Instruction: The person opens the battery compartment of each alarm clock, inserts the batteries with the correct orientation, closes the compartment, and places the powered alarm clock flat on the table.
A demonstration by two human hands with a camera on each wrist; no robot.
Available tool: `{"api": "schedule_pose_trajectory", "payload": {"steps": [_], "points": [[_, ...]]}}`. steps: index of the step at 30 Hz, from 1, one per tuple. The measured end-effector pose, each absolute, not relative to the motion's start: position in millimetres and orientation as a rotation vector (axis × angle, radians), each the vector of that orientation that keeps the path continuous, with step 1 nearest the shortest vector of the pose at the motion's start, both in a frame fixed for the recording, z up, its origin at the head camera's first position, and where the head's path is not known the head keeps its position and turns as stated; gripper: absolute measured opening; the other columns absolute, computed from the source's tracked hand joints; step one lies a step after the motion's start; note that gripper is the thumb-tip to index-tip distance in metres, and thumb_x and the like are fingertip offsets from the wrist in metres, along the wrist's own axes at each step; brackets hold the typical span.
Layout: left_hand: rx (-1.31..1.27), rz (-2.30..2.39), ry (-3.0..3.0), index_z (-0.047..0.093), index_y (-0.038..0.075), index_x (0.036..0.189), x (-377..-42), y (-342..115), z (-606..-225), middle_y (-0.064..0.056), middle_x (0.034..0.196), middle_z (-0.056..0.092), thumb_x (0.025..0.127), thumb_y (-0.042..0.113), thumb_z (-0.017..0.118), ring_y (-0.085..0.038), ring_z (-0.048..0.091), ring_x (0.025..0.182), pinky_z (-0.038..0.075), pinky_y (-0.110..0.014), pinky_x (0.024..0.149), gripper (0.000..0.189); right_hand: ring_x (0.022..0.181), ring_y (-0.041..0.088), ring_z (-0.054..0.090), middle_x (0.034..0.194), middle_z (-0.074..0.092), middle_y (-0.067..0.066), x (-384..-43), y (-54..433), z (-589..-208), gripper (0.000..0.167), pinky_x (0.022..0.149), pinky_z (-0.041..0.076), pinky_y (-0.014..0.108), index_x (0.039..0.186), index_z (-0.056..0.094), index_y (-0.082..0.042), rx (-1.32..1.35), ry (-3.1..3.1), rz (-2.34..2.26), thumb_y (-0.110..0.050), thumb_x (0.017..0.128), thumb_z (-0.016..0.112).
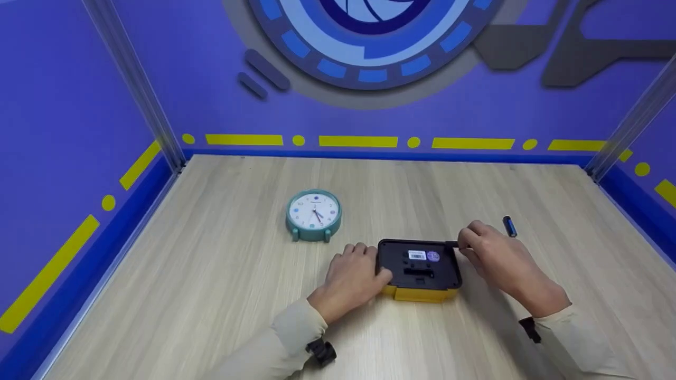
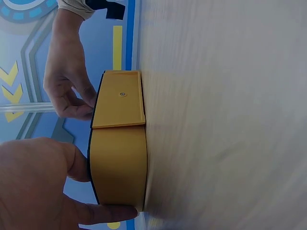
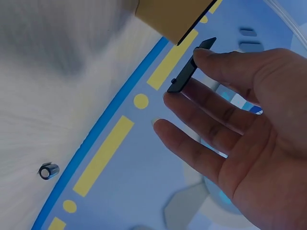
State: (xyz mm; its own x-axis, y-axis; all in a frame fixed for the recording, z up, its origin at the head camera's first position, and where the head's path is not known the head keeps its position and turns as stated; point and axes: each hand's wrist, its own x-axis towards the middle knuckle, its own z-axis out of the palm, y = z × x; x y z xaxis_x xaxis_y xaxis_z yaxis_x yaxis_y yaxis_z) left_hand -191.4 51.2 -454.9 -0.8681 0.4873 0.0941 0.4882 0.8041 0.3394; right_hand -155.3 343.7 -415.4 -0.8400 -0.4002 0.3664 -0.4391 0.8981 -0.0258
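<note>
A yellow box-shaped device (image 1: 422, 294) lies on the table with its black underside (image 1: 393, 258) facing up. That underside bears a white label, a purple round sticker and an uncovered battery slot (image 1: 419, 272). My left hand (image 1: 353, 277) grips the device's left end between thumb and fingers, as the left wrist view also shows. At the far right corner, my right hand (image 1: 496, 261) pinches a thin black battery cover (image 3: 192, 67) between thumb and fingers. In the right wrist view the cover is apart from the device. A battery (image 1: 509, 226) lies just beyond the right hand.
A teal round clock (image 1: 313, 216) with a white face stands to the left, beyond my left hand. The wooden table (image 1: 237, 264) is bordered by blue printed panels (image 1: 369, 121) with yellow dashes, joined by metal corner posts (image 1: 132, 79).
</note>
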Motion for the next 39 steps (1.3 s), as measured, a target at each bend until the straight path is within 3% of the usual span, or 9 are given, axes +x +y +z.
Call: {"api": "schedule_pose_trajectory", "payload": {"steps": [6,20,32,39], "points": [[-0.804,-0.547,-3.007,0.066,-0.001,0.134,-192,51,-454,-0.015,0.120,0.066,0.098,0.037,0.052,-0.030,0.058,0.106,0.052,-0.049,0.088,0.054,0.078,0.020,0.056,0.091,0.056,0.003,-160,352,-418,0.022,0.056,0.048,0.040,0.090,0.061,-0.011,0.564,-2.770,0.146,0.000,0.091,0.080],[-0.800,-0.549,-3.001,0.067,-0.002,0.134,-192,52,-455,-0.015,0.120,0.066,0.097,0.037,0.052,-0.030,0.058,0.105,0.052,-0.049,0.087,0.055,0.073,0.016,0.054,0.085,0.055,0.001,-167,364,-439,0.022,0.063,0.053,0.042,0.088,0.064,-0.011,0.535,-2.875,0.153,0.004,0.088,0.080],[-0.805,-0.546,-2.979,0.068,-0.001,0.128,-191,52,-455,-0.014,0.116,0.067,0.097,0.036,0.053,-0.030,0.058,0.103,0.052,-0.048,0.084,0.050,0.070,0.012,0.047,0.080,0.046,-0.006,-167,367,-446,0.028,0.058,0.045,0.036,0.083,0.058,-0.015,0.580,-2.857,0.179,0.000,0.092,0.079],[-0.799,-0.533,-2.979,0.068,-0.001,0.130,-192,52,-455,-0.014,0.116,0.067,0.097,0.037,0.054,-0.030,0.059,0.103,0.052,-0.049,0.084,0.052,0.072,0.013,0.052,0.082,0.052,-0.004,-167,366,-444,0.022,0.062,0.050,0.040,0.085,0.064,-0.013,0.550,-2.886,0.191,0.001,0.091,0.079]]}}
